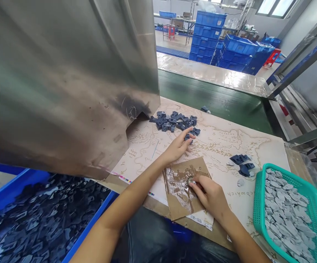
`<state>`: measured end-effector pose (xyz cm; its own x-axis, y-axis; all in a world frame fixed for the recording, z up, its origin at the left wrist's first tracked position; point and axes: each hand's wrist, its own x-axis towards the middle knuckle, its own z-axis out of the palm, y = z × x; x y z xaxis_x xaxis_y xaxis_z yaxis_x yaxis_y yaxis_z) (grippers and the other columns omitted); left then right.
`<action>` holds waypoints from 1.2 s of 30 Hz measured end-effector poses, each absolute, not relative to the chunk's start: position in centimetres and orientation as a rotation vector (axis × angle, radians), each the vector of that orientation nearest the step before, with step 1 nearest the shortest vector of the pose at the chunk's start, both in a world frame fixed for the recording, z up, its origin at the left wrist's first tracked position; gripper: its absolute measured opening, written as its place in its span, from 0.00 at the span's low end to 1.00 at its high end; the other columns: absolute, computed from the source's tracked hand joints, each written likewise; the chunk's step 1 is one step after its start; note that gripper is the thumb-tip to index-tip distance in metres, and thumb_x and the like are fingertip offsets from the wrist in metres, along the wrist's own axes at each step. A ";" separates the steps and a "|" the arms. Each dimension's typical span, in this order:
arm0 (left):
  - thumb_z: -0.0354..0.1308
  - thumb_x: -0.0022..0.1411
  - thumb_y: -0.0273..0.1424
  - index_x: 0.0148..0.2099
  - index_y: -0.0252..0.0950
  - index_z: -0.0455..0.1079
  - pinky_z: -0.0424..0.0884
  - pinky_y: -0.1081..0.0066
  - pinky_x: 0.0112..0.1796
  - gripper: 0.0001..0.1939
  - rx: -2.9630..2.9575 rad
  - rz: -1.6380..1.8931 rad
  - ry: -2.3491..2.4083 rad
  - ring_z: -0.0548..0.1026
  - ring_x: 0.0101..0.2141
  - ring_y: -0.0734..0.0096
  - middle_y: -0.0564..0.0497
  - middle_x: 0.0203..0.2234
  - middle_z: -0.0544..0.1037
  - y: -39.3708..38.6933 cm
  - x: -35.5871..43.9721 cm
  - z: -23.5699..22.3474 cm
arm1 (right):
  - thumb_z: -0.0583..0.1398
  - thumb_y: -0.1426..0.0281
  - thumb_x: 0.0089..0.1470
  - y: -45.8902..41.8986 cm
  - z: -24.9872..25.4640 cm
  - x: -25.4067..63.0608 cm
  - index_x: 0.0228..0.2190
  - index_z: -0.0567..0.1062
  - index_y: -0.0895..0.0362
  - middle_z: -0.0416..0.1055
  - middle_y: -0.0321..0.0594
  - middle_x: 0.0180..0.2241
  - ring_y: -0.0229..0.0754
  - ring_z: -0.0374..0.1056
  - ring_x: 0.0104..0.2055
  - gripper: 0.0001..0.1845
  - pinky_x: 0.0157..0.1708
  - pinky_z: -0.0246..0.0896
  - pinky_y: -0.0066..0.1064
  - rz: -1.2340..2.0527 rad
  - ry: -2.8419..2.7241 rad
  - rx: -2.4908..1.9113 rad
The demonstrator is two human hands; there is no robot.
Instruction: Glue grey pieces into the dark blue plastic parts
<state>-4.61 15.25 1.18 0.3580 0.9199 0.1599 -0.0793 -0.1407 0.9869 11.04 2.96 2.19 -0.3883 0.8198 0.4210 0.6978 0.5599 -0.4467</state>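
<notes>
My left hand [178, 148] reaches over a loose pile of dark blue plastic parts [172, 122], its fingertips around one part [188, 138] at the pile's near edge. Whether that part is gripped, I cannot tell. My right hand [209, 195] pinches a small round grey piece [190, 180] against a brown cardboard sheet [179, 190] with a wet, glossy smear. Both hands work above a cream mat printed with a map [229, 146]. A few more dark blue parts [242, 164] lie on the mat to the right.
A teal plastic basket [284, 215] of flat grey pieces sits at the right. At lower left, a blue crate [38, 219] holds dark parts. A large stainless steel sheet [65, 80] overhangs the left. Beyond the mat runs a green belt [210, 95], with stacked blue crates [207, 36] behind.
</notes>
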 end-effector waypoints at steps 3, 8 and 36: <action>0.53 0.62 0.32 0.56 0.36 0.58 0.72 0.76 0.30 0.20 1.453 1.117 0.813 0.72 0.36 0.72 0.45 0.42 0.74 15.0 -4.4 1.5 | 0.51 0.66 0.62 3.1 2.3 11.0 0.28 0.71 0.58 0.70 0.37 0.21 0.36 0.68 0.23 0.14 0.24 0.61 0.24 0.227 -2.193 -1.187; 0.55 0.59 0.31 0.42 0.34 0.67 0.70 0.75 0.34 0.09 1.549 1.137 0.886 0.71 0.43 0.66 0.45 0.41 0.75 14.5 -4.3 2.2 | 0.51 0.66 0.62 3.1 2.6 11.1 0.28 0.71 0.58 0.71 0.37 0.21 0.36 0.68 0.23 0.14 0.24 0.62 0.24 0.263 -2.162 -1.216; 0.63 0.53 0.35 0.38 0.32 0.74 0.71 0.74 0.33 0.13 1.563 0.583 0.564 0.76 0.30 0.73 0.47 0.31 0.79 10.6 -2.7 4.0 | 0.67 0.56 0.43 3.1 4.2 12.6 0.22 0.73 0.55 0.67 0.31 0.18 0.29 0.60 0.19 0.16 0.19 0.58 0.20 1.069 -0.809 -1.089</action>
<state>-2.74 10.55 3.97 0.7476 0.6633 0.0349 0.0131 -0.0672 0.9977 12.64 3.13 4.23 0.3037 0.9527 0.0115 -0.2703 0.0977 -0.9578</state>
